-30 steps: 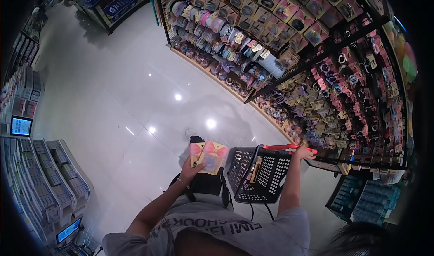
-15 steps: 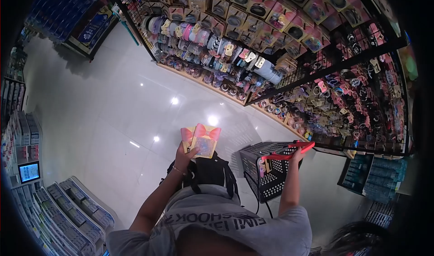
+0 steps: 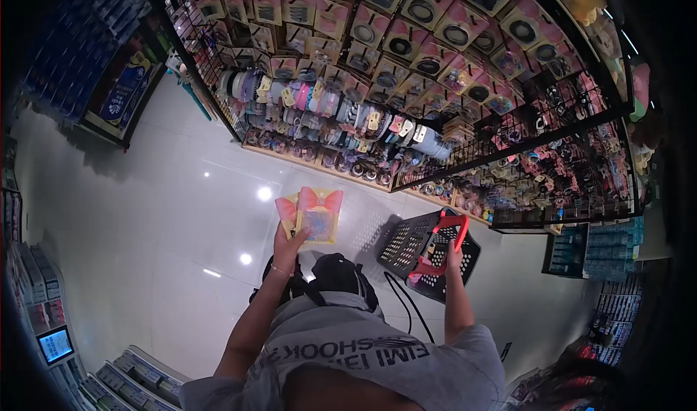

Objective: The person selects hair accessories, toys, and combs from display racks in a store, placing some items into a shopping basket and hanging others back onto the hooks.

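Note:
My left hand (image 3: 291, 242) is closed on two pink and yellow cards (image 3: 318, 215) with bow shapes at the top, fanned apart, the right one overlapping the left. The thumb lies on the front of the right card. On the other side, my right hand (image 3: 454, 255) grips the red handle (image 3: 453, 226) of a black perforated basket (image 3: 404, 243). The basket hangs tilted above the floor, with a small packaged item partly visible inside.
Ahead stands a black wire rack (image 3: 508, 158) hung with hair bands and carded accessories, with a wooden base edge (image 3: 319, 167). Blue stacked goods (image 3: 62, 66) are at upper left, white shelving (image 3: 138, 382) at lower left, teal goods (image 3: 613, 251) at right.
The rack now fills more of the view and the left shelving has shifted downward. The cards have moved up and left. The basket has turned and tilted, its red handle now more upright.

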`<action>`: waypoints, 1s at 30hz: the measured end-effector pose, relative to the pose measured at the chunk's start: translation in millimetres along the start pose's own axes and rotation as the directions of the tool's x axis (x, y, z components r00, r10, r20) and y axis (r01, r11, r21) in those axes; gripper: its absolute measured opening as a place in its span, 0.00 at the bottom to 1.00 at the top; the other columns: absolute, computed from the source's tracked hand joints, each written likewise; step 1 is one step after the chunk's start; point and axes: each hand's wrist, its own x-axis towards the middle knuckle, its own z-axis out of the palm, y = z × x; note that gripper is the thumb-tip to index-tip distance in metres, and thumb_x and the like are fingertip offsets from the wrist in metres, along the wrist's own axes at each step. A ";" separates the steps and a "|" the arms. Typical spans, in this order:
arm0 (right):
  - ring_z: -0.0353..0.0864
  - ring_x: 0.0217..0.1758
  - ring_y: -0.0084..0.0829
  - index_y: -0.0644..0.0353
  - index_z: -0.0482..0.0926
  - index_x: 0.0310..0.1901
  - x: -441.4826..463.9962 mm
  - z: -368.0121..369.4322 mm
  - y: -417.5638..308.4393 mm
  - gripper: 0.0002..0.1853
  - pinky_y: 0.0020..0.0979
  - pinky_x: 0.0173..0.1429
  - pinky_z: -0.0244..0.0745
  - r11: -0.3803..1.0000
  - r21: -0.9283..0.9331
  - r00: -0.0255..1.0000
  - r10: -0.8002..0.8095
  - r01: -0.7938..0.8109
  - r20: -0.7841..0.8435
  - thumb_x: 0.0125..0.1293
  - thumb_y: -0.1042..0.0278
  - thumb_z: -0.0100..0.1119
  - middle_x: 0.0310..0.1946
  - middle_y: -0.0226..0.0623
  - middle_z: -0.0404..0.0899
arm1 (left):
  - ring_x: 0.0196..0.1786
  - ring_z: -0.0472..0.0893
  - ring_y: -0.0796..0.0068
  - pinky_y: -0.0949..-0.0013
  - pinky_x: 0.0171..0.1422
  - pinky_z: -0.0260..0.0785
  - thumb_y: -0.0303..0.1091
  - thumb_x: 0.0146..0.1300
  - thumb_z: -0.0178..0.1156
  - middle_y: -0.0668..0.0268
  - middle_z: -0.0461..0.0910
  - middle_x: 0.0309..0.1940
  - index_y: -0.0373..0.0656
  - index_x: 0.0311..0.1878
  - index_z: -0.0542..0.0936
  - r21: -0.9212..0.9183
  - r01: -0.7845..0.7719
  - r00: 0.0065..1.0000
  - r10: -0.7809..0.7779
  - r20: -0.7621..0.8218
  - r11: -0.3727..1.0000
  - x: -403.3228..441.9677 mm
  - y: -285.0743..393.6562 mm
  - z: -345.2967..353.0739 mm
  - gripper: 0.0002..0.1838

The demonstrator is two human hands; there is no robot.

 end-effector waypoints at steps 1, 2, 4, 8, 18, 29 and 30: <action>0.62 0.10 0.17 0.56 0.68 0.30 -9.0 5.0 2.2 0.12 0.22 0.12 0.57 0.998 -0.063 1.000 0.013 -0.011 0.019 0.61 0.56 0.52 0.12 0.23 0.63 | 0.46 0.73 0.77 0.75 0.50 0.67 0.22 0.54 0.57 0.64 0.72 0.46 0.37 0.54 0.65 -0.014 -0.013 1.000 0.014 0.016 1.000 4.8 10.5 -10.4 0.23; 0.62 0.11 0.15 0.56 0.69 0.26 -8.7 13.0 9.7 0.14 0.20 0.15 0.57 0.997 -0.068 0.999 -0.017 0.019 0.027 0.61 0.55 0.52 0.12 0.22 0.63 | 0.47 0.73 0.77 0.74 0.51 0.67 0.22 0.54 0.57 0.64 0.72 0.46 0.37 0.54 0.64 -0.021 -0.009 1.000 0.010 0.025 1.000 12.8 19.9 -19.3 0.23; 0.72 0.25 0.21 0.62 0.74 0.35 -4.4 24.2 26.5 0.15 0.25 0.31 0.67 0.975 -0.220 0.999 -0.013 0.020 0.034 0.60 0.55 0.52 0.23 0.30 0.73 | 0.47 0.73 0.76 0.73 0.52 0.67 0.22 0.55 0.56 0.64 0.72 0.46 0.38 0.53 0.64 -0.013 -0.023 0.999 0.023 0.045 1.000 31.0 36.7 -29.9 0.22; 0.73 0.30 0.24 0.63 0.74 0.42 -37.0 52.4 37.1 0.19 0.27 0.36 0.68 0.969 -0.242 0.996 -0.028 0.049 0.089 0.60 0.54 0.52 0.27 0.34 0.75 | 0.48 0.73 0.75 0.72 0.53 0.67 0.23 0.55 0.56 0.64 0.72 0.46 0.38 0.54 0.64 -0.039 0.013 0.997 -0.010 0.079 0.999 61.3 66.9 -29.4 0.22; 0.65 0.21 0.17 0.64 0.73 0.32 -123.7 147.5 7.7 0.15 0.25 0.26 0.62 0.988 -0.144 0.974 -0.029 0.063 0.223 0.61 0.57 0.52 0.16 0.26 0.68 | 0.48 0.73 0.75 0.72 0.51 0.68 0.22 0.56 0.55 0.63 0.71 0.47 0.37 0.55 0.63 -0.125 0.011 0.981 0.013 0.193 0.992 140.9 105.2 18.5 0.22; 0.72 0.19 0.22 0.59 0.72 0.44 -153.3 171.4 7.3 0.15 0.24 0.24 0.68 0.961 -0.211 0.956 -0.116 0.177 0.271 0.60 0.58 0.55 0.20 0.30 0.70 | 0.49 0.73 0.73 0.69 0.53 0.68 0.21 0.57 0.53 0.62 0.70 0.48 0.39 0.54 0.63 -0.073 0.065 0.944 -0.037 0.328 0.995 191.0 115.7 57.8 0.20; 0.73 0.21 0.24 0.59 0.71 0.45 -148.2 172.8 21.6 0.17 0.25 0.27 0.70 0.975 -0.196 0.961 -0.052 0.108 0.271 0.59 0.57 0.55 0.20 0.30 0.71 | 0.50 0.73 0.71 0.68 0.53 0.69 0.21 0.57 0.53 0.62 0.70 0.48 0.39 0.55 0.62 -0.050 0.042 0.939 -0.022 0.343 0.998 194.8 116.8 61.2 0.22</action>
